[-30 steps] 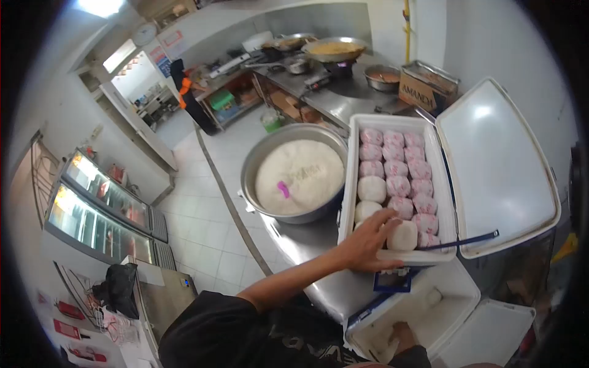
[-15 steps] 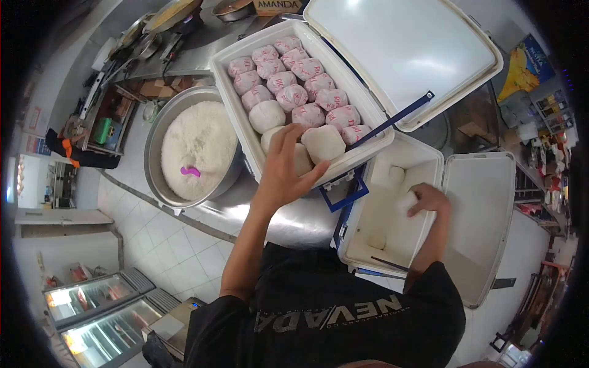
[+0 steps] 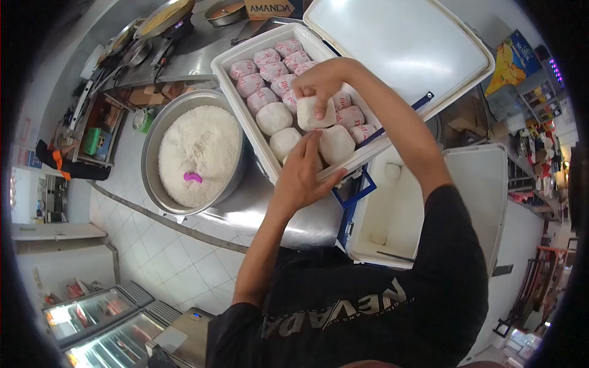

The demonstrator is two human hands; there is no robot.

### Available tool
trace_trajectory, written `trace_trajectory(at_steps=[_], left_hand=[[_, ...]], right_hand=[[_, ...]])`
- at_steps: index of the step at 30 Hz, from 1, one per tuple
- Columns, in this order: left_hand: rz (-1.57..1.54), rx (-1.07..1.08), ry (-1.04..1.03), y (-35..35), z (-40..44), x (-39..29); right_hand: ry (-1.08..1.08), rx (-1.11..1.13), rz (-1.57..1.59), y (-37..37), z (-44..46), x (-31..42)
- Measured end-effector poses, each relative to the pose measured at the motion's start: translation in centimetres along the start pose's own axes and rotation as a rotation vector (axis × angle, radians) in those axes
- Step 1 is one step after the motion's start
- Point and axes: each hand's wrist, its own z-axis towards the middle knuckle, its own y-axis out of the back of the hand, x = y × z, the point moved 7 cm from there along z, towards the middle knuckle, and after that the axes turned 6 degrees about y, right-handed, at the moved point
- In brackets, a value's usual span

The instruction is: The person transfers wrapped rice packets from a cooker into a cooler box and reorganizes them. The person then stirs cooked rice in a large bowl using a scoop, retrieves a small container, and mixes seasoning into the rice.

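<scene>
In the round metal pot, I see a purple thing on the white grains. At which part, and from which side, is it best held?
Probably by the curved purple part that shows above the grains, from above: the pot wall stands around it, and nothing covers it.

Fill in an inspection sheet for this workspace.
Surface: steel counter, shiny, under the basin and upper cooler.
Job's things: upper cooler open, packed with pink-printed bundles and plain white bundles; lower cooler open, two pale lumps visible.
Clutter: basin of white grains, purple item on top.
Left hand: fingers spread over plain bundles at the near end.
Right hand: on one plain white bundle; grip unclear.
Cables: nothing seen.
Surroundings: AMANDA box, glass-fronted fridges, another person.
</scene>
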Motion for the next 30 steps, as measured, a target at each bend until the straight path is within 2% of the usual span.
trace_trajectory(at_steps=[3,6,7,8,10,12,14,15,16,18,20,21,23,24,26,28,29,30], left_hand=[[-0.001,-0.021,-0.019,-0.2,0.2,0.3],[0.043,-0.144,-0.086,0.1,0.1,0.7],[0.032,-0.159,-0.068,0.6,0.1,0.3],[0.074,-0.212,-0.134,0.3,0.0,0.5],[0.11,-0.078,-0.044,-0.7,0.6,1.2],[0.161,-0.048,-0.048,-1.1,0.5,1.5],[0.148,-0.033,0.055,-1.0,0.6,1.1],[0.153,-0.034,0.08,-1.0,0.8,1.2],[0.17,-0.017,0.089,-1.1,0.9,1.2],[0.203,0.02,0.099,-1.5,1.0,1.1],[0.216,0.01,0.088,-1.7,1.0,1.3],[0.221,0.013,0.081,-1.9,1.0,1.3],[0.232,0.03,0.113,-2.3,0.9,1.3],[0.258,0.031,0.113,-2.5,0.9,1.2],[0.268,0.015,0.113,-2.4,1.0,1.1],[0.28,0.035,0.106,-2.7,0.9,1.1],[0.298,0.023,0.107,-2.5,1.0,1.4],[0.284,0.017,0.052,-2.5,0.9,2.1]], right_hand=[[0.065,0.363,0.07,-2.8,3.8,-0.8],[0.182,0.358,-0.049,-3.2,4.2,0.5],[0.112,0.345,-0.11,-3.4,4.6,-0.3],[0.04,0.334,-0.166,-3.8,4.4,-1.3],[0.199,-0.061,-0.44,-2.2,1.9,-0.4],[0.056,-0.394,-0.217,0.3,-6.2,4.2],[0.236,-0.628,-0.078,-1.9,-14.9,6.4],[-0.013,-0.633,0.252,-4.5,-19.6,7.9],[-0.027,-0.517,0.396,-6.6,-22.7,8.9],[-0.322,-0.406,0.692,-14.0,-27.0,5.0],[-0.482,-0.472,0.931,-23.9,-27.4,-0.5],[-0.554,-0.439,1.113,-31.7,-26.6,-4.3],[-0.661,-0.146,1.193,-48.3,-22.9,-10.2],[-0.753,-0.088,0.904,-56.9,-21.5,-12.9],[-0.854,0.223,0.553,-64.4,-18.1,-11.6],[-0.725,-0.047,0.359,-72.2,-16.3,-11.0],[-0.798,-0.126,0.298,-74.8,-16.5,-9.8],[-0.709,0.149,0.333,-77.8,-15.9,-10.3]])
